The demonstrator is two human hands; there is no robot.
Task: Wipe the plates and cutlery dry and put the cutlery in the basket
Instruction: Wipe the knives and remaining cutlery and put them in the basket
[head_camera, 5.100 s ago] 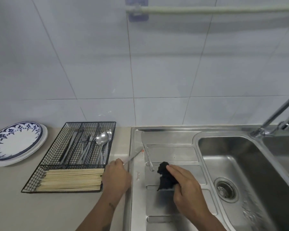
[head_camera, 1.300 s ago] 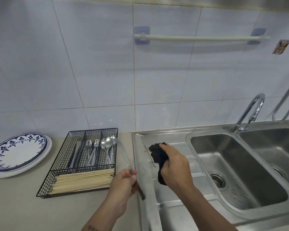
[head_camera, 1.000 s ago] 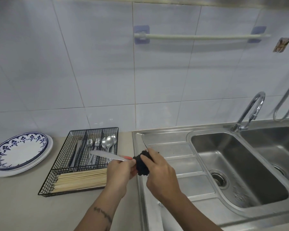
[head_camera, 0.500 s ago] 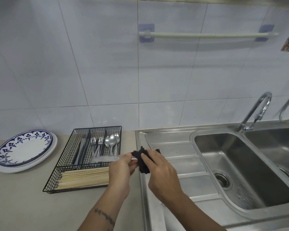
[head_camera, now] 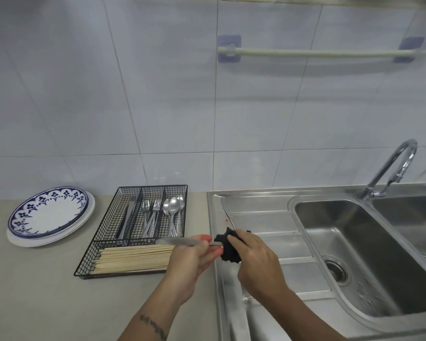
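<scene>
A person stands at a kitchen counter, drying a table knife [head_camera: 176, 241]. The left hand [head_camera: 191, 260] pinches the knife near its middle, fingers curled round it, blade pointing left above the wire basket [head_camera: 123, 242]. The right hand [head_camera: 252, 258] grips a dark cloth [head_camera: 228, 249], bunched over the knife's other end. The knife looks thin, stiff, light, and probably slippery while wet, so it is best held by the handle. Both forearms reach forward, hands touching just above the sink's [head_camera: 261, 217] edge.

bare counter [head_camera: 35, 291] before basket [head_camera: 108, 264], plates [head_camera: 49, 215] left of it
</scene>
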